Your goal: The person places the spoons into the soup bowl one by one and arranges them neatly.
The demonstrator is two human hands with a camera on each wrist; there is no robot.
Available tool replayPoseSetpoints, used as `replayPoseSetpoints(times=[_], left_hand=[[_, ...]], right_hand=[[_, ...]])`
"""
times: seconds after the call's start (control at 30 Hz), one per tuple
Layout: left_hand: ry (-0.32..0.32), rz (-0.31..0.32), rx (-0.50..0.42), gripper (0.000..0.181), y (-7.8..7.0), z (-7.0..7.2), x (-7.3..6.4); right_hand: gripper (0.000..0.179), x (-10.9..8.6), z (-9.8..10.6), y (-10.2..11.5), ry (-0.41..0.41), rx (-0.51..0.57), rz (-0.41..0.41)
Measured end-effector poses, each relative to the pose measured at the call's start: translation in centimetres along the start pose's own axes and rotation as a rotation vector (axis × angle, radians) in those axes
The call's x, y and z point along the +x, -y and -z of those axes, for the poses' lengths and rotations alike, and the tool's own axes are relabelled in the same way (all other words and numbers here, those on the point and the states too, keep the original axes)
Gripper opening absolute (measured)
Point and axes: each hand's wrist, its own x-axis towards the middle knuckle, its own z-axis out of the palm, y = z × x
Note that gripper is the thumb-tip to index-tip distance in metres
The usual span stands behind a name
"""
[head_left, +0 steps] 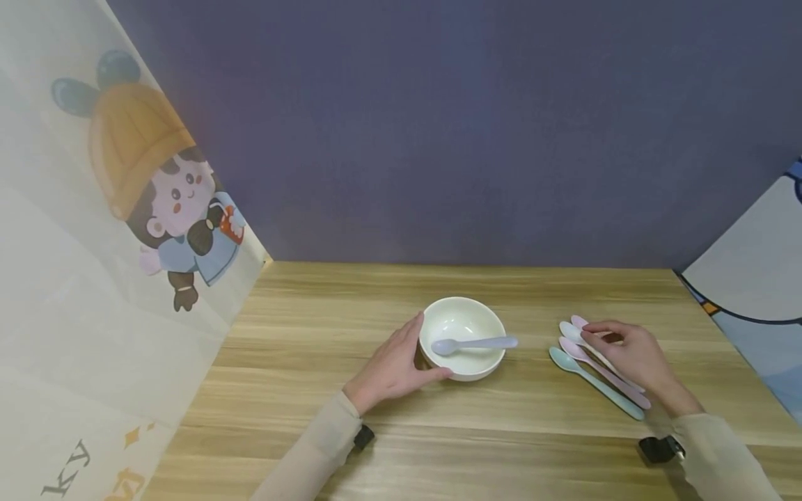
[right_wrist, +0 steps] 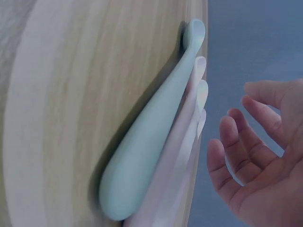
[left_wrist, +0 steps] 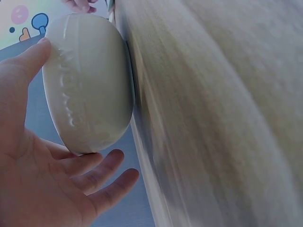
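My left hand [head_left: 391, 365] holds the side of a white bowl [head_left: 460, 316], thumb on the near rim and fingers on the far side. In the left wrist view the bowl [left_wrist: 90, 85] shows raised lettering on its outer wall. A lavender spoon [head_left: 479, 344] lies across the bowl, its handle past the right rim. On the right, my right hand [head_left: 639, 358] hovers over several spoons, fingers loosely bent and holding nothing. A teal spoon [head_left: 595, 383] is nearest, then a pink spoon [head_left: 610, 378], a white spoon [head_left: 571, 332] and another pink spoon [head_left: 579, 321], partly hidden by the hand.
The wooden table [head_left: 313, 313] meets a dark blue-grey panel [head_left: 438, 139] at its back edge. A pale panel with a cartoon figure [head_left: 182, 195] borders the left side; another printed panel [head_left: 752, 257] stands on the right.
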Motion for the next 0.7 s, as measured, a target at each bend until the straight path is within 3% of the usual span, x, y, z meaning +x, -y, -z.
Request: replayPoseSetpoints(times=[0.7], left_hand=[[-0.003,0.005,0.017,0.122,0.0,0.0,-0.1]], right_hand=[[0.033,0.2,0.5,-3.2,-0.021,-0.042,-0.061]])
